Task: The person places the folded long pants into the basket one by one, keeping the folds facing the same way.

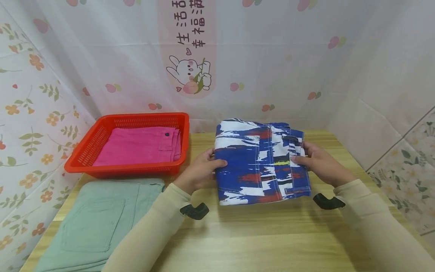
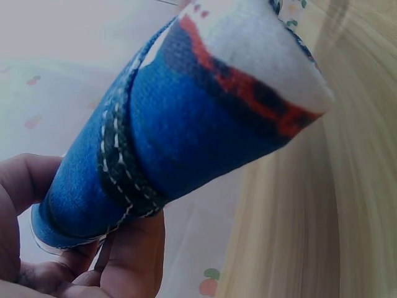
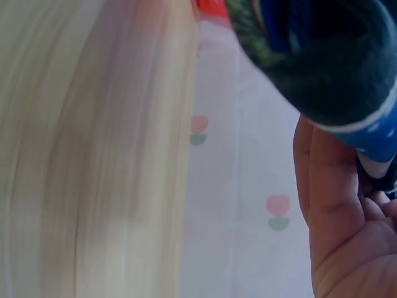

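A folded pair of patterned pants (image 1: 244,162), blue, white and red with white stitching and a back pocket, is held up over the table between both hands. My left hand (image 1: 202,169) grips its left edge, thumb on the front and fingers behind. On the right edge, by the waistband, my right hand (image 1: 323,164) pinches the cloth the same way. The left wrist view shows the rounded fold of the pants (image 2: 186,118) with thumb and fingers on either side. In the right wrist view, fingers (image 3: 332,180) lie under the cloth.
A red plastic basket (image 1: 129,169) at the back left holds folded pink clothing (image 1: 139,145). In front of it lies folded pale green clothing (image 1: 91,223) with a pocket. The wooden table (image 1: 258,241) meets a printed curtain (image 1: 272,68) at the back.
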### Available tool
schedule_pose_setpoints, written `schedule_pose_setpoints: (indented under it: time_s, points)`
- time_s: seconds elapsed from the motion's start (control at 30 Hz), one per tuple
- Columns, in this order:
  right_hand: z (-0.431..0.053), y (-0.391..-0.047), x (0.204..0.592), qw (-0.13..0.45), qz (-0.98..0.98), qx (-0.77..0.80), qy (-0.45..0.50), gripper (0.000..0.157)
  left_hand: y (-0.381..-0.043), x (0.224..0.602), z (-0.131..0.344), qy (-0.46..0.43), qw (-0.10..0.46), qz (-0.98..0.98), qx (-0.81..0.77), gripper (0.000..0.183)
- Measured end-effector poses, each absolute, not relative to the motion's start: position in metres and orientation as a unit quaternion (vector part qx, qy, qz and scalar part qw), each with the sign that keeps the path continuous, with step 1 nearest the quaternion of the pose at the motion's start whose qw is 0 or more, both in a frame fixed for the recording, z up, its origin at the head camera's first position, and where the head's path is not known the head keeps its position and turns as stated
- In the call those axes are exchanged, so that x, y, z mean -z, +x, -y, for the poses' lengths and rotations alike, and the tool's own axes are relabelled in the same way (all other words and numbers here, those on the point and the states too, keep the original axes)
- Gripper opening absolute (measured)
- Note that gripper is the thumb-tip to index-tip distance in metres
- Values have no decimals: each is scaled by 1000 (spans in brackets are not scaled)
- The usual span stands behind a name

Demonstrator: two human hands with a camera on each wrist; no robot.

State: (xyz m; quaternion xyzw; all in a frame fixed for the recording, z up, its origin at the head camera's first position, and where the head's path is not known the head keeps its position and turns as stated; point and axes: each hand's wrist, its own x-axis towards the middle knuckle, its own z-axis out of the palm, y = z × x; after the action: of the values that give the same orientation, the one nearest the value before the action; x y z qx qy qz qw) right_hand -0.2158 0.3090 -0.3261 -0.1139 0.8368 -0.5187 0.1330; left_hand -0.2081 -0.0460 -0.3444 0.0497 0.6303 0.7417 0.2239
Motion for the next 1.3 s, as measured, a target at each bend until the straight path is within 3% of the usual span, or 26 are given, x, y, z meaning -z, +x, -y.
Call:
schedule_pose_setpoints:
  time_s: [0.53, 1.3]
  points:
    - [-267, -213, 332, 144, -802, 571, -97, 68, -200, 342, 78, 20, 178, -659, -730, 43]
    - [-207, -209, 320, 128, -781, 597, -128, 59, -189, 334, 135, -5, 121, -694, -710, 55]
